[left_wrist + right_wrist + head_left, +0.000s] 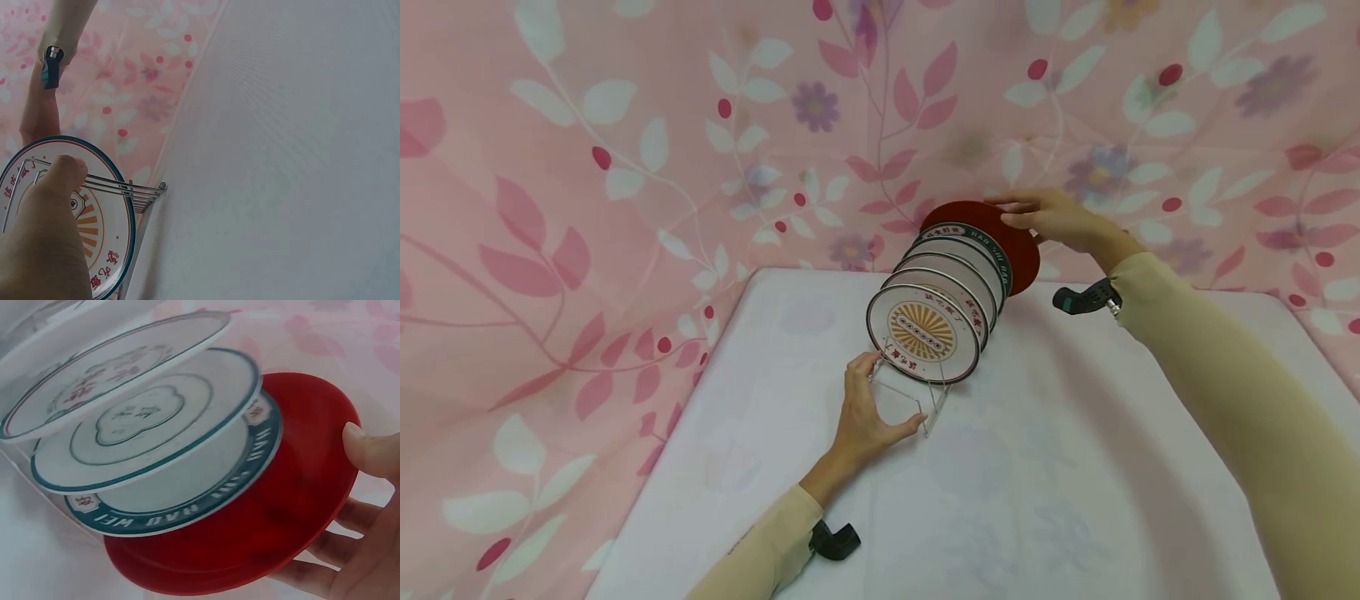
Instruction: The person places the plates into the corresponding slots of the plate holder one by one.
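A wire dish rack stands on the white table, holding a row of upright plates. The nearest is a white plate with a dark rim, an orange sunburst and red characters. My left hand grips the rack's near end, thumb and fingers spread across its wires. At the far end of the row is a plain red plate, its rim pinched between the thumb and fingers of my right hand. Just in front of it stands a green-banded plate with white lettering. Plates hide most of the rack.
A white cloth covers the table. Behind its back edge and along the left hangs a pink floral curtain. Dark wrist devices are strapped at both cuffs.
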{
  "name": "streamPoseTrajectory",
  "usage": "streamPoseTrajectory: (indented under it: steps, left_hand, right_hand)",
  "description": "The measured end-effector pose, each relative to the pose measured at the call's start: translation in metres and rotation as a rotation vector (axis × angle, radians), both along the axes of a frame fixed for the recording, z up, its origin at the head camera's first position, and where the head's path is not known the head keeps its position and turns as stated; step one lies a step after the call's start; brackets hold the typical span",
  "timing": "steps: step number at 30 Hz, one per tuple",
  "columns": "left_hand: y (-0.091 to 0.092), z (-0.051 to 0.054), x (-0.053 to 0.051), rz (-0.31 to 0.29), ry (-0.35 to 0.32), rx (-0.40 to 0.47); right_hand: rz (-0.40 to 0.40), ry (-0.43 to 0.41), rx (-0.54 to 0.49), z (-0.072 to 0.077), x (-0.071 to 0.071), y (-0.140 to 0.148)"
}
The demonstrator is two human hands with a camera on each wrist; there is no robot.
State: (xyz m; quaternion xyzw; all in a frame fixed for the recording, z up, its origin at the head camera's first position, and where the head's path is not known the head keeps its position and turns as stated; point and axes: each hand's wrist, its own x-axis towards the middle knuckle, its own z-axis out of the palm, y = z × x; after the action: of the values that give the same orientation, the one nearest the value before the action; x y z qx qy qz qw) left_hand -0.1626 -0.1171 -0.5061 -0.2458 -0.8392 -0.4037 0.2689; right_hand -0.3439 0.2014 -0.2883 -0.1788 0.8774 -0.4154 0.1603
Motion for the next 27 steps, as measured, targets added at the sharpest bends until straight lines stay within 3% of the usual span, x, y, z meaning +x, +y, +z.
streamPoseTrajectory:
  steps: [8,27]
  left_hand:
    - [0.0056,0.0022,0.0014,0.000,0.007,-0.009]
    - [0.0074,0.0072,0.0050,-0.022,0.009,-0.015]
  right_hand:
    - [0.010,0.003,0.016,-0.0108,-0.0043,-0.0025]
    - [-0.020,-0.092,0.020,-0.0071,-0.0030,-0.0064]
